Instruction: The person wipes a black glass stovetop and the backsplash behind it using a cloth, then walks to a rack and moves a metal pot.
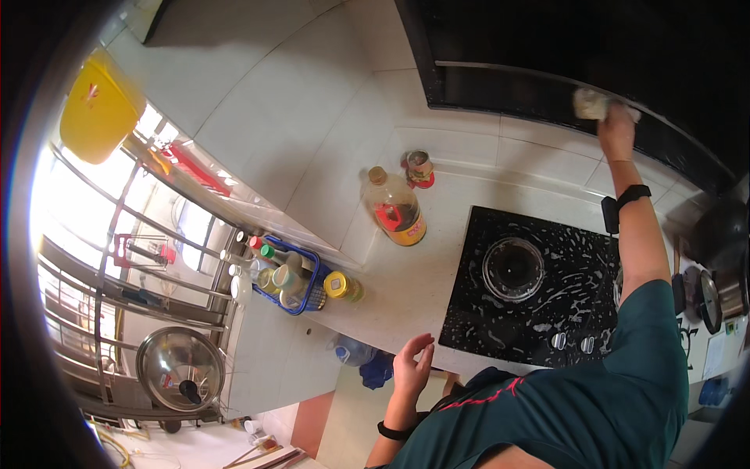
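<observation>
My right hand is stretched out to the black range hood, with a pale cloth gripped in its fingers. The cloth lies against the hood's front, just below a long metal trim strip. My left hand hovers by the counter's front edge, left of the stove, holding nothing. Its thumb stands a little off the bent fingers. Below the hood, a black glass gas cooktop is streaked with white foam or suds. One round burner and two silver knobs show; my right arm hides part of the cooktop's right side.
On the counter stand a large plastic bottle of dark liquid, a small open can, a yellow-lidded jar and a blue basket of bottles. A barred window is at left. Dark pans are at right.
</observation>
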Demonstrator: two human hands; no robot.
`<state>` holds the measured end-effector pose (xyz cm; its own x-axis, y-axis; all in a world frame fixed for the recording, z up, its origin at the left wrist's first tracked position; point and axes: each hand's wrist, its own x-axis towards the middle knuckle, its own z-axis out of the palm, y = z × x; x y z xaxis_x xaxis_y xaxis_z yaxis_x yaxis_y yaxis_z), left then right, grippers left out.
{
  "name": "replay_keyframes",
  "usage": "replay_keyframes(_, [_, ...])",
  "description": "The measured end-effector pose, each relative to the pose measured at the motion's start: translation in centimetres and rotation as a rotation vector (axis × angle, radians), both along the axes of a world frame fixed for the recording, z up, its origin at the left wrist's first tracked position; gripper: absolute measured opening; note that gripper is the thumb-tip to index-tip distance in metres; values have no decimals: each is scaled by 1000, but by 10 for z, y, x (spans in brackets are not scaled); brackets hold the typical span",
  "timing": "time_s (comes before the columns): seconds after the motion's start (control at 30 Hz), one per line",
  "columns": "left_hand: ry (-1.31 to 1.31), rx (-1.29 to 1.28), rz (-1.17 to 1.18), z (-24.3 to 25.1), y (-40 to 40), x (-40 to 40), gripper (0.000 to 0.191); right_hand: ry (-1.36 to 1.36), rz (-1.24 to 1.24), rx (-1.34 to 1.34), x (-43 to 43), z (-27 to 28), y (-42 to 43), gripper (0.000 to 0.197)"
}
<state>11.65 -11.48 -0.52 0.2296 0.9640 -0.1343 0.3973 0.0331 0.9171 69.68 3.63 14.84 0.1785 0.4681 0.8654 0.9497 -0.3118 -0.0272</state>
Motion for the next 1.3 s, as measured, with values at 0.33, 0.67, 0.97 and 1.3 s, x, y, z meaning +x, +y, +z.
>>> replay_keyframes(0.33, [-31, -93, -56, -17, 1, 4, 24, 37, 42, -157, -40, -9, 32, 46])
replay_keyframes(0.67, [-83, -27, -137, -8, 4, 43, 18, 60, 20, -52, 3, 22, -21, 23])
replay_keyframes(0.97, [-13, -10, -261, 0, 2, 103, 21, 284, -475, 221, 159, -29, -170, 34])
replay_keyframes(1.3, [1, -94, -357, 9, -31, 168, 20, -52, 96, 28, 84, 4, -137, 31])
